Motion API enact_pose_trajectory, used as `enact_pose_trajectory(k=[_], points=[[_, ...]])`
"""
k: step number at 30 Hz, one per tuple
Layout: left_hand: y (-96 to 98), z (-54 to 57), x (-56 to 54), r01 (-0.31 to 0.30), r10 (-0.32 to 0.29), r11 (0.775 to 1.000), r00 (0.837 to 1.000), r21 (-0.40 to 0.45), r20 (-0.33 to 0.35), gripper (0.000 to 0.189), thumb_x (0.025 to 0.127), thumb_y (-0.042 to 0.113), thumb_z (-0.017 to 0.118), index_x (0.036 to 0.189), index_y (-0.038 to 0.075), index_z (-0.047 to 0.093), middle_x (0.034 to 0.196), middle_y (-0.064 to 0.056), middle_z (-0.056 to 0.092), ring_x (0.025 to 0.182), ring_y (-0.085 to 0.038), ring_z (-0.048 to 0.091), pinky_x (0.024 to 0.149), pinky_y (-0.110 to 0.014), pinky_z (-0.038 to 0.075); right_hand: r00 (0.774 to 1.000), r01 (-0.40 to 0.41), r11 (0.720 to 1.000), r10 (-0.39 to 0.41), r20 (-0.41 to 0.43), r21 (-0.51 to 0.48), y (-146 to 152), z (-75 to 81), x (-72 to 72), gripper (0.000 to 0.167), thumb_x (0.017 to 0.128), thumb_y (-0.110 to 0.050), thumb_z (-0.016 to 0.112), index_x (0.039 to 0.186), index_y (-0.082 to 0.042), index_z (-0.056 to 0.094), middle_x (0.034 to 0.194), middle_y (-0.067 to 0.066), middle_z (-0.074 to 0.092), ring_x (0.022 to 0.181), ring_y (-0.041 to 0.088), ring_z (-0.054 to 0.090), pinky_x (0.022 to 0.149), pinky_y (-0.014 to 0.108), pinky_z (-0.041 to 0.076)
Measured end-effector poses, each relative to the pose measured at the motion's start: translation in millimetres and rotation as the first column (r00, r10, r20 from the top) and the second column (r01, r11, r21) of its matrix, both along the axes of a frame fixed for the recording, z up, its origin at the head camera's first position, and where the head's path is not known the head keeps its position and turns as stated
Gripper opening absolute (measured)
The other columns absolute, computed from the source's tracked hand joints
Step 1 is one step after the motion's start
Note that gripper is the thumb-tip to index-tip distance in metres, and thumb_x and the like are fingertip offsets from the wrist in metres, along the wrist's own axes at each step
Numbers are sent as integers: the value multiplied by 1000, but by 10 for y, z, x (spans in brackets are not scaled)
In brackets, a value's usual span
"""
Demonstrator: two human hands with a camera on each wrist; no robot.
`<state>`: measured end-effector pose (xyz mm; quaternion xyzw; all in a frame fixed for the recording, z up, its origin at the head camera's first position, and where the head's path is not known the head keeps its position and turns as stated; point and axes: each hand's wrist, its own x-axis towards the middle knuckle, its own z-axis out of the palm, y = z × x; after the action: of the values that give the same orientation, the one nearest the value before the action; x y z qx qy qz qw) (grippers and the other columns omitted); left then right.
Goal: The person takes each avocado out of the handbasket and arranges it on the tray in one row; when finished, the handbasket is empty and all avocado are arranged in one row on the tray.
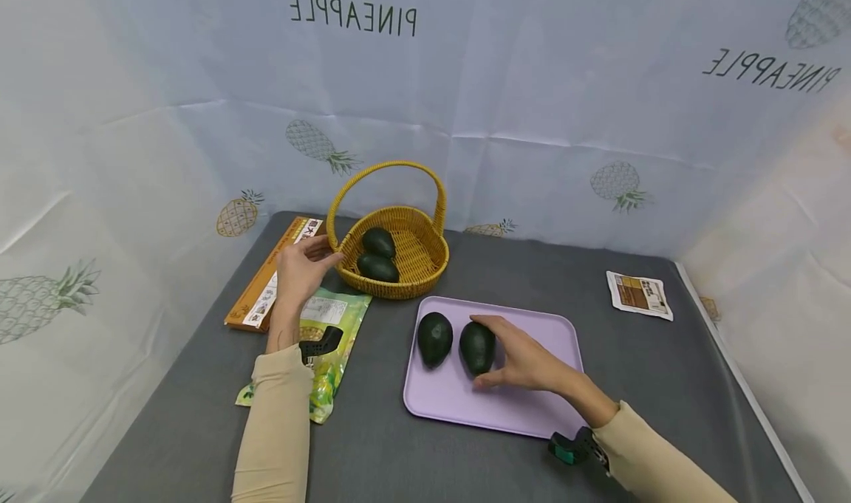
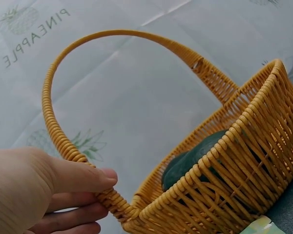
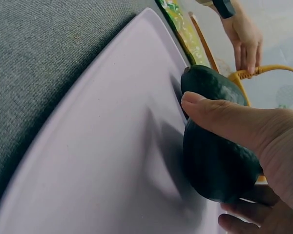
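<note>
My left hand point(image 1: 301, 272) pinches the lower left end of the handle point(image 2: 56, 117) of a yellow wicker basket point(image 1: 417, 255), thumb on one side and fingers on the other. Two dark green avocados point(image 1: 377, 268) lie inside the basket on its left. Over a pale purple tray point(image 1: 459, 403), my right hand point(image 1: 521, 357) grips an avocado point(image 1: 475, 349) between thumb and fingers. Left of it on the tray rests another avocado point(image 1: 435, 339), which the right wrist view shows just behind the gripped avocado point(image 3: 217, 168).
Under my left forearm lies a green and yellow bag point(image 1: 342, 340), and beside it an orange and white box point(image 1: 269, 274). A small brown and white packet point(image 1: 640, 295) is at the right of the dark grey table point(image 1: 372, 451). Pineapple-print cloth point(image 1: 518, 82) surrounds the table's back and sides.
</note>
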<state>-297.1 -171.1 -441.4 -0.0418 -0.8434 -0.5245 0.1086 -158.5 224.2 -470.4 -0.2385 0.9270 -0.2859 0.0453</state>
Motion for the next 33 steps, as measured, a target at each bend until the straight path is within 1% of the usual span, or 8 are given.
enact_pose_trajectory(k=[6,11,15,21,26,30,33], points=[[-9,5,6,-1,1,1000,1000,5,-15,48,95,17,79,139,1,66,129,-22,72,117,-38,71,99,-50,60,1000,-3,1000,3,5,-11,-28,2,-8,108,71,-39,98,158,-7,43,154,12,53,143,29,51,118,54,45],[-15,0,2,-8,8,1000,1000,11,-28,47,95,16,80,138,1,67,128,-22,72,116,-38,71,98,-49,60,1000,-5,1000,5,-13,-7,-40,-8,-9,108,71,-38,98,158,-8,42,155,12,52,143,29,51,118,55,44],[-14,-4,3,-2,2,1000,999,23,-35,47,95,15,80,138,1,67,127,-22,73,115,-38,72,98,-50,60,1000,-12,1000,12,-17,-8,-53,-14,-7,109,71,-38,98,159,-8,41,156,11,51,145,29,50,119,55,43],[-13,-31,15,-2,3,1000,1000,24,-30,46,94,15,80,136,2,69,125,-21,74,113,-37,73,96,-48,61,1000,-19,1000,19,0,10,-86,-3,1,112,72,-41,98,161,-9,38,159,12,48,148,30,47,121,55,41],[-6,-56,8,2,-1,1000,999,28,-38,44,94,14,80,135,2,70,124,-22,74,112,-37,73,95,-48,62,1000,-12,1000,11,6,19,-99,32,-3,113,72,-44,97,162,-10,38,161,12,46,148,33,46,119,57,42],[-19,-61,-7,12,-10,999,998,40,-54,43,93,14,82,133,2,71,122,-21,75,111,-36,73,95,-48,62,1000,1,1000,-1,-12,15,-134,57,-19,110,75,-50,94,161,-9,39,161,13,47,147,34,47,119,57,43],[-47,-57,-14,12,-9,999,998,50,-63,43,92,15,82,131,2,72,121,-21,75,110,-36,74,94,-49,62,999,15,1000,-14,-38,19,-195,64,-37,104,77,-50,92,159,-8,42,158,13,51,145,34,50,117,56,45]])
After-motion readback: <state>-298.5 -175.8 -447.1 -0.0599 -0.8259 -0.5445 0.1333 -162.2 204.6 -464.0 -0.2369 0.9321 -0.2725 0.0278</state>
